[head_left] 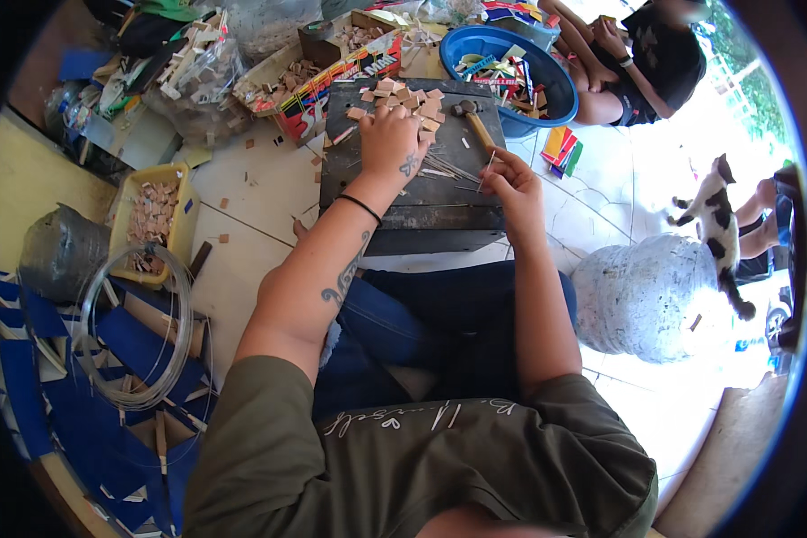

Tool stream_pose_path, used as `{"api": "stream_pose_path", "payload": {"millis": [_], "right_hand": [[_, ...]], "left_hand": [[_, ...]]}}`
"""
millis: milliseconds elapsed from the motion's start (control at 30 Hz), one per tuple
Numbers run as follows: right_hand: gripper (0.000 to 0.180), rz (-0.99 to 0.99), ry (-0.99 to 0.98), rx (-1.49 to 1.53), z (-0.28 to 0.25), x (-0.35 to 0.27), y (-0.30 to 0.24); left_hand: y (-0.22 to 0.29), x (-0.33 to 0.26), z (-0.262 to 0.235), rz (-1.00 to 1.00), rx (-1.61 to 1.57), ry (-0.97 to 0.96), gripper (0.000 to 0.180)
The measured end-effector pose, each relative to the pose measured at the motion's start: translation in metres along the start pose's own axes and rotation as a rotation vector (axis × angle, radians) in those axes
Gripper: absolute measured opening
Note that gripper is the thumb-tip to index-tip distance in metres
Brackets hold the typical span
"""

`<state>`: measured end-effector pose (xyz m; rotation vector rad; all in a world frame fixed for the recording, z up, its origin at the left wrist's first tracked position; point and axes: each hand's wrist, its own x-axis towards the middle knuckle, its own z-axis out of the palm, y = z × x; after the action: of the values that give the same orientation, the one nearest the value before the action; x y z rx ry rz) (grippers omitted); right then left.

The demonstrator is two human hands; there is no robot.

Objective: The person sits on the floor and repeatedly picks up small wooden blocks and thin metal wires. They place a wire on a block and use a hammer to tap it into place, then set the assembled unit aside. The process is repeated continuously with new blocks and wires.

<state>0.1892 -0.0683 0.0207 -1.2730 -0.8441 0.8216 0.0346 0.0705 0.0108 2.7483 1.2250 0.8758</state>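
My left hand (390, 143) reaches over a pile of small wooden squares (430, 106) at the far side of a dark box-like work block (350, 166). Its fingers are bent down among the pieces, and the fingertips are hidden. My right hand (515, 184) pinches a thin metal wire (492, 158) at the block's right edge. Several loose straight wires (446, 169) lie on the top between both hands. Just beyond my right hand rests a hammer (480, 127) with a wooden handle, its head pointing away from me.
Behind the block are a blue basin (565, 99) of scraps and a cardboard box (278, 117) of wooden pieces. At left stand a yellow tub (186, 229) and a wire coil (92, 345). A grey drum (637, 300), a cat (716, 215) and a seated person (663, 67) are at right.
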Motion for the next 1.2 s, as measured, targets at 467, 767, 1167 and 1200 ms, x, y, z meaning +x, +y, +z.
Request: {"api": "stream_pose_path", "payload": {"millis": [467, 767, 1167, 1200], "right_hand": [[0.011, -0.086, -0.085, -0.121, 0.011, -0.013, -0.002], [0.014, -0.191, -0.108, -0.376, 0.033, -0.03, -0.004], [0.01, -0.347, -0.066, -0.541, 0.042, -0.034, -0.005], [0.01, -0.353, -0.068, -0.548, 0.042, -0.034, -0.004]], "left_hand": [[0.041, -0.086, -0.03, -0.108, -0.769, 0.034, 0.013], [0.026, -0.092, -0.031, -0.04, -0.592, 0.059, 0.015], [0.017, -0.088, -0.031, 0.015, -0.61, 0.037, 0.014], [0.017, -0.088, -0.032, 0.017, -0.603, 0.041, 0.014]]}}
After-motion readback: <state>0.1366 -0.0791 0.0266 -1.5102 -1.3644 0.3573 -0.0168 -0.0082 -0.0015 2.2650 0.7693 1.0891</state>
